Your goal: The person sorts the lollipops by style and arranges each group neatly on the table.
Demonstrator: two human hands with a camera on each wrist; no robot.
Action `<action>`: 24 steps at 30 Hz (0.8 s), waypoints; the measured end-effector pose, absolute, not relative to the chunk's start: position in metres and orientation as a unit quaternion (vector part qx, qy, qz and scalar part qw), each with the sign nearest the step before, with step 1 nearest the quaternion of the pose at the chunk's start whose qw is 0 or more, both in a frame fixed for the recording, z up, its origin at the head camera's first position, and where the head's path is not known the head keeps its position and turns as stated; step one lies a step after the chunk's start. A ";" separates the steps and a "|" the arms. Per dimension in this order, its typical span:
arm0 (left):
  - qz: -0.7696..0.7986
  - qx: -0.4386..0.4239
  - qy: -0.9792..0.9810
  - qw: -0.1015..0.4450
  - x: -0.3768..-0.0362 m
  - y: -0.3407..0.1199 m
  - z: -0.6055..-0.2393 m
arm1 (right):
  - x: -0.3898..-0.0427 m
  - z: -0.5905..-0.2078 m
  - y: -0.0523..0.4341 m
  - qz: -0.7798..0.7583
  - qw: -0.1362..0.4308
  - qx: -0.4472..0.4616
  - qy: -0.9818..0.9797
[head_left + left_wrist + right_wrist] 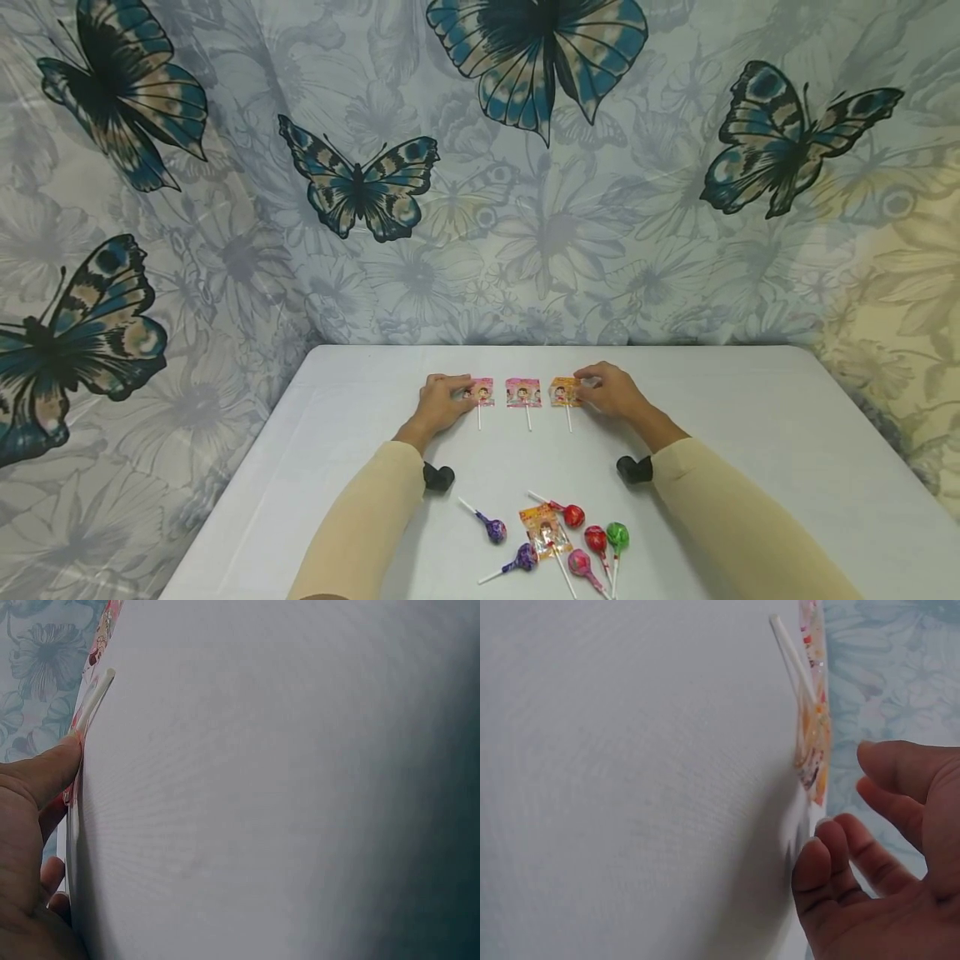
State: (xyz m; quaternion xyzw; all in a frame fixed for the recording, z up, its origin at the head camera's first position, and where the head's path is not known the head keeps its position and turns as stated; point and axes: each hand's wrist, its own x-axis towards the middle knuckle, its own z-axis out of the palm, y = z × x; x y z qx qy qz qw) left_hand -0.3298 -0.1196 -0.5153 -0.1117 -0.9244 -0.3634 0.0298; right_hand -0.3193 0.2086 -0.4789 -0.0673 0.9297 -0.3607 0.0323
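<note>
My left hand [442, 404] presses the pink lollipop [481, 392] with straight fingers; my right hand [611, 390], loosely open, touches the orange lollipop [564, 392]. Loose lollipops [570, 537] lie nearer on the worktop [750, 450]; both wrappers' prints are partly covered.

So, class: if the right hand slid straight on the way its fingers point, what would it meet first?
Most likely the orange-wrapped flat lollipop: the right hand is beside it, fingertips just short of the wrapper. Beyond lies the middle pink-wrapped lollipop.
</note>
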 end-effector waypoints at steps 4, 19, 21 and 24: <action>-0.362 -0.110 -0.925 0.030 -0.329 -0.119 -0.514 | -0.314 -0.477 0.212 -0.382 0.029 -0.067 0.921; -0.360 -0.110 -0.926 0.023 -0.329 -0.120 -0.514 | -0.277 -0.458 0.209 -0.436 0.007 -0.113 0.893; -0.358 -0.110 -0.927 0.022 -0.329 -0.120 -0.513 | -0.272 -0.456 0.208 -0.439 0.006 -0.123 0.890; -0.360 -0.109 -0.926 0.024 -0.329 -0.120 -0.514 | -0.263 -0.453 0.207 -0.442 0.000 -0.134 0.887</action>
